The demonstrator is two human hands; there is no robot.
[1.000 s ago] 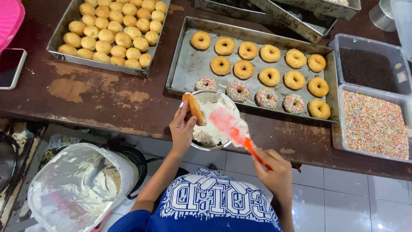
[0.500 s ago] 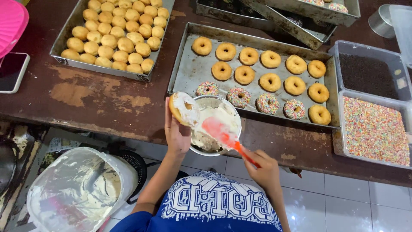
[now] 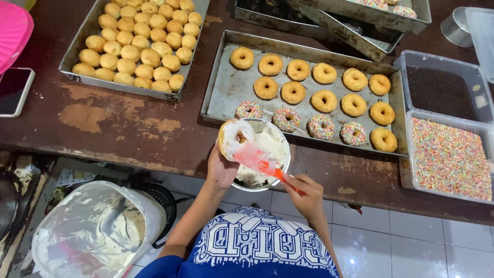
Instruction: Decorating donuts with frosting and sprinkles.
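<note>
Left hand point(image 3: 221, 170) grips a ring doughnut point(image 3: 234, 138) by its lower edge, fingers closed around it, top face smeared with white cream. It is held over the 10 o'clock rim of a round metal bowl point(image 3: 267, 177) holding white frosting, which sits at the table point(image 3: 118, 123) edge. Right hand point(image 3: 307, 195), at 4 o'clock of the bowl, is closed on the orange handle of a spatula point(image 3: 256, 158); its soft translucent red blade touches the doughnut's frosted face.

At 12 o'clock of the bowl, a rectangular metal tray point(image 3: 224, 95), scuffed and dull: eleven plain golden ring doughnuts, four with coloured sprinkles point(image 3: 321, 126) in the front row. At 10 o'clock, a second metal tray point(image 3: 77, 49) packed with small smooth round buns, roughly thirty, no holes. At 3 o'clock, two clear plastic tubs: one of rainbow sprinkles point(image 3: 447, 157), one of dark chocolate sprinkles point(image 3: 437, 92) behind it. More metal trays stacked at 1 o'clock. Table is dark worn wood with bare patches. At 8 o'clock on the floor, a white bucket point(image 3: 92, 231) lined with plastic film. Far left, a phone point(image 3: 13, 90) and a pink plastic piece point(image 3: 13, 28).

Versus half a second ago: doughnut has come over the bowl rim, spatula blade now sits on it, and the white coat covers more of the face.
</note>
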